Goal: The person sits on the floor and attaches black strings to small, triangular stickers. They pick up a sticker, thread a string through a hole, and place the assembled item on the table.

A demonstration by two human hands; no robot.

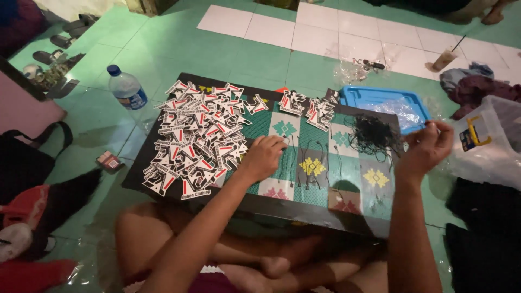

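Your crossed legs (228,255) sit closest, tucked under the near edge of the low table (304,209), whose top carries a patterned mat (320,168) in green, yellow and pink. Your left hand (264,157) rests knuckles-up on that mat with its fingers curled under, closed loosely over the ends of thin black strings (304,163) that lie in a row just to its right. Spreading out to the left of that hand is a large heap of black, white and red paper hang tags (198,138); two smaller stacks of tags (308,107) lie just beyond it. Your right hand (427,147) is lifted off the table at the far right, fingertips pressed together in a pinch, though what they grip is too small to tell. A tangle of black strings (374,134) lies just left of that hand, a blue plastic tray (380,97) beyond it. A water bottle (126,87) stands on the green floor (179,49), well left of both hands.
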